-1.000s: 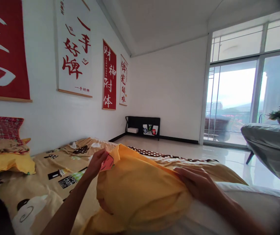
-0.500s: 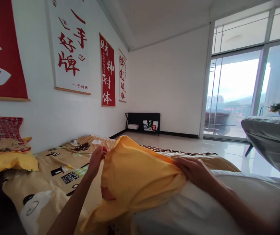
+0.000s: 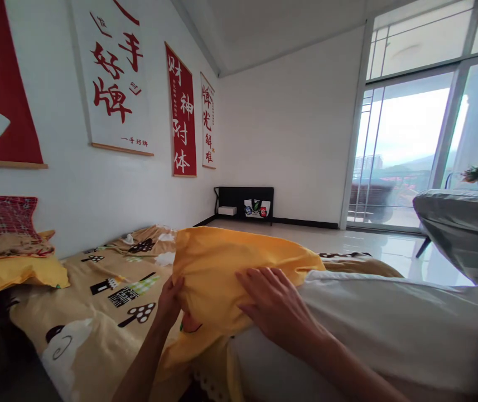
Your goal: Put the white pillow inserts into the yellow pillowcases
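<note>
A yellow pillowcase [image 3: 217, 262] lies partly over one end of a pale grey pillow [image 3: 372, 324], its near edge hanging in loose folds. My left hand [image 3: 170, 298] is closed on the pillowcase's left side, fingers pinching the cloth. Spread on top of the yellow cloth, my right hand [image 3: 272, 298] rests with its fingers stretched out, close to where the grey pillow shows. Under the pillowcase's front fold a dark patterned cloth with a scalloped edge is partly seen.
A tan patterned sheet [image 3: 71, 312] covers the bed. Stacked pillows [image 3: 4, 229] sit at the left by the wall. A black low shelf [image 3: 242, 195] stands at the far wall, and a grey covered piece of furniture [image 3: 464, 223] at the right.
My right hand has moved left from the pillowcase's far edge onto its top and opened. My left hand has come lower along its left side. The yellow cloth lies flatter.
</note>
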`<state>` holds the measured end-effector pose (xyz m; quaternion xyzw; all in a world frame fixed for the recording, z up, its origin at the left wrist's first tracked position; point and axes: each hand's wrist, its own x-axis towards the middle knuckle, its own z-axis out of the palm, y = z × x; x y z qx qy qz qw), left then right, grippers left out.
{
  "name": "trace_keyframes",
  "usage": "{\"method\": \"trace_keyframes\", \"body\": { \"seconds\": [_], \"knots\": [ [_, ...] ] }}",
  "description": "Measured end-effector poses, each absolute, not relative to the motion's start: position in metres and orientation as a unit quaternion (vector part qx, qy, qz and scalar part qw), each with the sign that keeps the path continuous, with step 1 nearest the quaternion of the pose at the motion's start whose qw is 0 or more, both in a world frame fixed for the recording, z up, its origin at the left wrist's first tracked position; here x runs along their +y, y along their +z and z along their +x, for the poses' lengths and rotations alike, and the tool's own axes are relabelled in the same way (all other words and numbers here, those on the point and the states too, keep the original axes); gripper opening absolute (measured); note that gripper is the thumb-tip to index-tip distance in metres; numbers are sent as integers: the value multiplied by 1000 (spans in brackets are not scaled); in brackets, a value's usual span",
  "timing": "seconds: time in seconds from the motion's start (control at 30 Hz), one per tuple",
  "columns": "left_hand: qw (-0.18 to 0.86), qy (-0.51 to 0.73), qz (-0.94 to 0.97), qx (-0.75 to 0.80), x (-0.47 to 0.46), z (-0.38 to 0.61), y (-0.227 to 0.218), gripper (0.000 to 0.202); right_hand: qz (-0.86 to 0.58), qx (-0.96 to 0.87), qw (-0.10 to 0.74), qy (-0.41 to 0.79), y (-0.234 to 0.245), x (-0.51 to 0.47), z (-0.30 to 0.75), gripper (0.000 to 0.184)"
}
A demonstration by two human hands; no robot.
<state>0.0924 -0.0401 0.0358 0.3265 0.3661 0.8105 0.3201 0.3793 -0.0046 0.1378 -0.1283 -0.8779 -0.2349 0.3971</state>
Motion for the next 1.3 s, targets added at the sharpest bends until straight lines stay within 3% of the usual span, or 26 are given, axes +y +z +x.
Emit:
{"method": "trace_keyframes", "body": {
  "seconds": [0.13, 0.4, 0.6, 0.7, 0.93, 1.13, 1.3],
  "knots": [
    [397, 804, 316, 311, -43, 85, 25, 43, -135, -874, 363, -293, 123, -3, 353, 7],
    [410, 767, 355, 344, -38, 81, 18, 43, -68, -889, 379, -250, 112, -10, 357, 18],
    [405, 745, 370, 380, -48, 76, 29, 41, 21, -863, 405, -302, 100, -25, 373, 30],
    [361, 746, 392, 400, -49, 71, 33, 35, 47, -860, 408, -303, 96, -24, 371, 31],
    [252, 754, 411, 447, -22, 88, 43, 34, 57, -902, 285, -320, 83, -5, 355, 19],
    [190, 702, 497, 473, -24, 138, 64, 37, -26, -862, 350, -365, 77, 56, 384, 30],
    [145, 606, 623, 472, -37, 164, 85, 46, -66, -865, 396, -302, 69, 68, 413, 36]
  ]
}}
